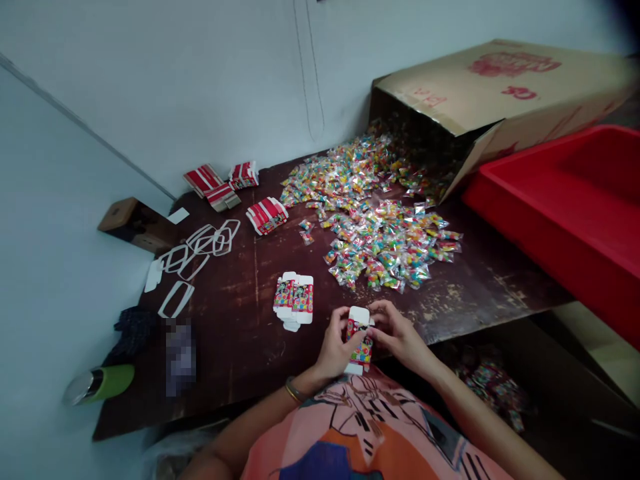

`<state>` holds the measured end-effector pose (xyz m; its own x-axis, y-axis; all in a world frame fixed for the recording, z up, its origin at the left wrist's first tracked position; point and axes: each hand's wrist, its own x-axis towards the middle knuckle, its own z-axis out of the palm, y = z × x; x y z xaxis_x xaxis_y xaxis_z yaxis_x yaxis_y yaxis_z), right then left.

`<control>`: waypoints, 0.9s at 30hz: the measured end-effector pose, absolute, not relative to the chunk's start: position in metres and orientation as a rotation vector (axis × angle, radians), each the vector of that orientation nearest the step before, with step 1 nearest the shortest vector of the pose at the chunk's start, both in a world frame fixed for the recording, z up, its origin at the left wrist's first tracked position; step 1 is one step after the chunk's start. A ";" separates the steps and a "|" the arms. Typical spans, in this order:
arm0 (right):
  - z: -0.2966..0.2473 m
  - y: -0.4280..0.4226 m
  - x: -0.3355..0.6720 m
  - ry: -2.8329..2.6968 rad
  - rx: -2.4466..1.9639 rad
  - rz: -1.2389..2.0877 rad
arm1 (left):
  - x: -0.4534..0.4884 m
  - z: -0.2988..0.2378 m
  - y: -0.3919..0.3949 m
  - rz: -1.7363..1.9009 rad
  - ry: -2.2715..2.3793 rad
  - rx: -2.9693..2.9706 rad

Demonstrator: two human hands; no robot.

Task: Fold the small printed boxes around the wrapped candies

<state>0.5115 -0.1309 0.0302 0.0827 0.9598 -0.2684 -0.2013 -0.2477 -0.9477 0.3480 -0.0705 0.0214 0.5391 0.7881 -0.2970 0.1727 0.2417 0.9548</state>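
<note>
Close to my body, at the table's front edge, I hold a small printed candy box [359,341] with white flaps showing at its top and bottom. My left hand [336,347] grips its left side, thumb across the front. My right hand [399,337] has thumb and fingers closed on its upper right side. Just to the left lie several flat candy boxes [294,298] in a small stack. Beyond my hands spreads a large heap of small clear candy packets [385,243] with colourful sweets inside.
A cardboard carton [500,87] lies tipped at the back right, packets spilling from it. Beside it stands a red tray [560,220]. Bundles of flat boxes [267,215], white bands [177,299] and a green bottle [107,385] are on the left. Filled boxes or packets [493,387] sit below.
</note>
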 end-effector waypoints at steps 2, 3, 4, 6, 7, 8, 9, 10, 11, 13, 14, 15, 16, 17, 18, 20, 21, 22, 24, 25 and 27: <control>0.025 -0.139 0.506 -0.720 -1.262 1.462 | 0.342 0.023 -0.073 0.554 0.938 1.377; 0.022 -0.142 0.505 -0.641 -1.224 1.522 | 0.339 0.023 -0.074 0.509 0.928 1.424; 0.019 -0.145 0.504 -0.546 -1.174 1.602 | 0.335 0.024 -0.075 0.450 0.918 1.473; 0.011 -0.149 0.504 -0.335 -1.052 1.776 | 0.327 0.027 -0.077 0.354 0.896 1.563; 0.008 -0.151 0.503 -0.239 -0.998 1.840 | 0.324 0.029 -0.078 0.331 0.890 1.599; 0.007 -0.151 0.503 -0.167 -0.960 1.889 | 0.321 0.031 -0.079 0.325 0.888 1.623; 0.006 -0.151 0.503 -0.130 -0.934 1.929 | 0.318 0.034 -0.080 0.332 0.889 1.632; 0.007 -0.150 0.503 -0.130 -0.918 1.971 | 0.317 0.036 -0.081 0.345 0.893 1.621; 0.010 -0.149 0.503 -0.165 -0.912 2.014 | 0.317 0.038 -0.082 0.357 0.900 1.589; 0.018 -0.145 0.504 -0.315 -0.939 2.083 | 0.318 0.039 -0.083 0.366 0.917 1.448; 0.022 -0.143 0.504 -0.421 -0.973 2.095 | 0.320 0.038 -0.082 0.351 0.922 1.334; 0.026 -0.140 0.505 -0.534 -1.019 2.077 | 0.323 0.035 -0.082 0.327 0.925 1.196; 0.030 -0.138 0.505 -0.645 -1.072 2.029 | 0.325 0.032 -0.082 0.301 0.923 1.046; 0.032 -0.136 0.504 -0.746 -1.122 1.961 | 0.327 0.029 -0.081 0.279 0.915 0.902; 0.033 -0.134 0.503 -0.830 -1.166 1.886 | 0.328 0.026 -0.080 0.265 0.901 0.779; 0.032 -0.131 0.499 -0.941 -1.227 1.760 | 0.329 0.023 -0.078 0.253 0.852 0.626; 0.031 -0.130 0.497 -0.976 -1.245 1.724 | 0.329 0.023 -0.078 0.243 0.822 0.588; 0.030 -0.129 0.495 -1.002 -1.257 1.708 | 0.327 0.024 -0.077 0.226 0.798 0.562; 0.028 -0.127 0.493 -1.038 -1.284 1.713 | 0.323 0.028 -0.076 0.182 0.772 0.512; 0.028 -0.125 0.493 -1.065 -1.306 1.707 | 0.321 0.030 -0.075 0.167 0.764 0.485; 0.029 -0.123 0.495 -1.183 -1.338 1.616 | 0.316 0.030 -0.075 0.169 0.741 0.455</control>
<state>0.4950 -0.1233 0.0295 -0.2053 0.9246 -0.3209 0.0262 -0.3226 -0.9462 0.3162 -0.0751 0.0304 0.7293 0.3058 -0.6121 0.0102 0.8896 0.4567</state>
